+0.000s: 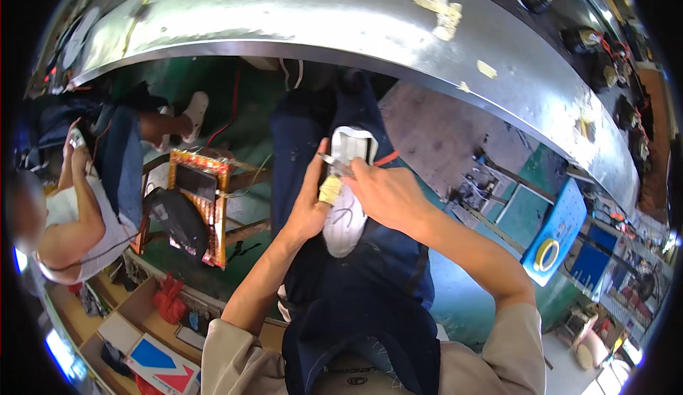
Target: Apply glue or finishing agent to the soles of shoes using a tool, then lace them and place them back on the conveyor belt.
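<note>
Red-white-blue flat carton (162, 364) lay lower left, beside open cardboard box (131, 308). Orange-framed stool (201, 203) stood left of lap. Left hand (311, 199) wrapped around white shoe (346, 203) over dark apron, fingers pressed on yellow patch. Right hand (384, 192) pinched small metal tool (334, 161) against shoe. Blue board with yellow tape ring (547, 254) leaned at right.

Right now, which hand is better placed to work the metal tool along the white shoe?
Probably the right hand: its grip is already on the metal tool at the white shoe. The left hand is holding the shoe steady from the side.
</note>
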`<state>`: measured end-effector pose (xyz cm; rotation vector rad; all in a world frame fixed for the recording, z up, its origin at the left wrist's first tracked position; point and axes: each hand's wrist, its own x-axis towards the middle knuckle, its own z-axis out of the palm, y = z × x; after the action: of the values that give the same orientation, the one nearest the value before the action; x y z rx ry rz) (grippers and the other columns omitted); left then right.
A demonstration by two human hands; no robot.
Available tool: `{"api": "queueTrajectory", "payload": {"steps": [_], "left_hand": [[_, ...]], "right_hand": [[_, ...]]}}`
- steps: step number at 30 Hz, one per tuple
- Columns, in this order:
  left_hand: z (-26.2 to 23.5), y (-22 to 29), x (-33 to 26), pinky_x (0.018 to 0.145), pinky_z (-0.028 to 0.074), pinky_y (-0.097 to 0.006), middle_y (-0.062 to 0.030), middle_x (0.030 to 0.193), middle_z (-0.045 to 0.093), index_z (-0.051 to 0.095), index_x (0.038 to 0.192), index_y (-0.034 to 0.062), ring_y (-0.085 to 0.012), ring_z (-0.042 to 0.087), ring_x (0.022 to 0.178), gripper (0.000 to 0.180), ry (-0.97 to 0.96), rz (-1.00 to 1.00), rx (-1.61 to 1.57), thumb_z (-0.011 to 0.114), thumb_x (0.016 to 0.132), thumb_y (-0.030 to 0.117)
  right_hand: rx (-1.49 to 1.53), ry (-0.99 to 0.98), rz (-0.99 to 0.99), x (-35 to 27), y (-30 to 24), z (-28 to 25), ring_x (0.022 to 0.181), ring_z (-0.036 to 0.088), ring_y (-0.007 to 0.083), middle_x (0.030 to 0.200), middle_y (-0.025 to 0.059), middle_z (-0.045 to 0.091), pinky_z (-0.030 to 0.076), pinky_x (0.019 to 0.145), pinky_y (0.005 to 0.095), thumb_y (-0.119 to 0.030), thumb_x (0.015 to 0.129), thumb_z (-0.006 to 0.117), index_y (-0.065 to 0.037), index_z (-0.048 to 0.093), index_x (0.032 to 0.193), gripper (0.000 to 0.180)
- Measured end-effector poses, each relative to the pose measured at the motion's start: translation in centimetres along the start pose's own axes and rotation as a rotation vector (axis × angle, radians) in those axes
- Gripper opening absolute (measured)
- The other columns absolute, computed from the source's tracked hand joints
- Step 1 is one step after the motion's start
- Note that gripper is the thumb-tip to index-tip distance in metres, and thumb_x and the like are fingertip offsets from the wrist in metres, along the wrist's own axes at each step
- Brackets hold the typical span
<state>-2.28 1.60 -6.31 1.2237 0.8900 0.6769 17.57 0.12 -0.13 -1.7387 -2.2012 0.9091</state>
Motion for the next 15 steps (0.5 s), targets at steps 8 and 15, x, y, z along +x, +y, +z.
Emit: {"api": "queueTrajectory", "payload": {"steps": [8, 15], "left_hand": [[0.6, 0.3, -1.2, 0.124, 0.028, -0.039, -0.0150, 0.168, 0.029, 0.011, 0.169, 0.0113, -0.0265, 0.034, 0.152, 0.089, 0.011, 0.138, 0.157, 0.064, 0.098, 0.001], [-5.3, 6.6, -1.7, 0.122, 0.034, -0.040, -0.0160, 0.162, 0.042, 0.028, 0.166, 0.0129, -0.0260, 0.041, 0.149, 0.091, -0.257, -0.171, -0.038, 0.076, 0.089, 0.004]], "right_hand": [[0.054, 0.077, 0.051, -0.4, 0.5, 0.9, 0.063, 0.069, 0.0349, 0.070, 0.0135, 0.067, 0.052, 0.056, 0.0434, -0.026, 0.106, 0.057, -0.002, 0.056, 0.108, 0.025], [0.729, 0.166, 0.515, -2.3, 2.5, -0.8, 0.063, 0.070, 0.0274, 0.072, 0.0111, 0.068, 0.053, 0.060, 0.0413, -0.035, 0.108, 0.053, -0.002, 0.055, 0.105, 0.033]]}}
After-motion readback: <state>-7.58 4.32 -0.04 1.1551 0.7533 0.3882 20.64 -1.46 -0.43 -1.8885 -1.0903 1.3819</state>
